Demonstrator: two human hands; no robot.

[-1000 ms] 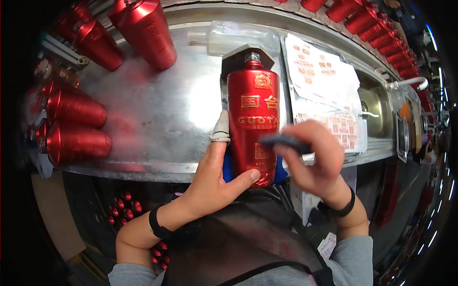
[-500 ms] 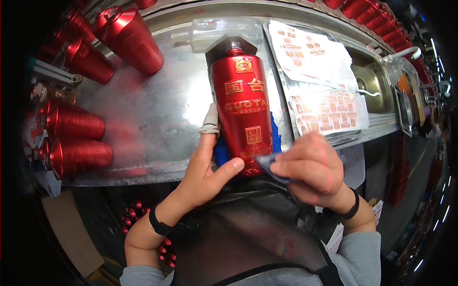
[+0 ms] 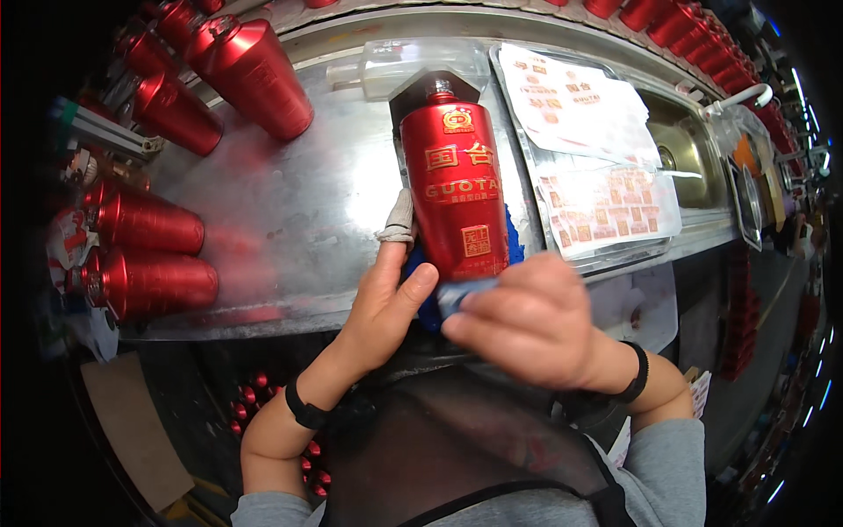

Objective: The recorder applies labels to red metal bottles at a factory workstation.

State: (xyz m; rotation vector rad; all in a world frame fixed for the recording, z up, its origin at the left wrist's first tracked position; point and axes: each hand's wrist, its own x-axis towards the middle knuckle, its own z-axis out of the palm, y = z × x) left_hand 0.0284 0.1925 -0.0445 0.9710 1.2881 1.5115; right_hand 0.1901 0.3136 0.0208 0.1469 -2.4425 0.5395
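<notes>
A red metallic bottle (image 3: 452,211) with gold lettering lies on its back, neck away from me, its shoulders against a dark angular holder (image 3: 465,85). My left hand (image 3: 379,307) grips its lower left side, thumb near the base; a pale cover sits on one finger. My right hand (image 3: 536,325), slightly blurred, pinches a folded blue-grey cloth (image 3: 465,290) over the bottle's lower end, which the hand and cloth partly hide. Bright blue material (image 3: 515,239) shows beneath the bottle.
More red bottles (image 3: 250,79) stand or lie on the metal bench (image 3: 263,202) to the left. At right, sheets of gold-and-red decals (image 3: 606,206) rest on a metal tray (image 3: 529,176), beside a sink (image 3: 680,145). A clear plastic container (image 3: 399,66) is behind the bottle.
My right hand has moved left with the cloth, across the bottle's lower end. My left hand keeps its place on the bottle. The whole view has shifted slightly.
</notes>
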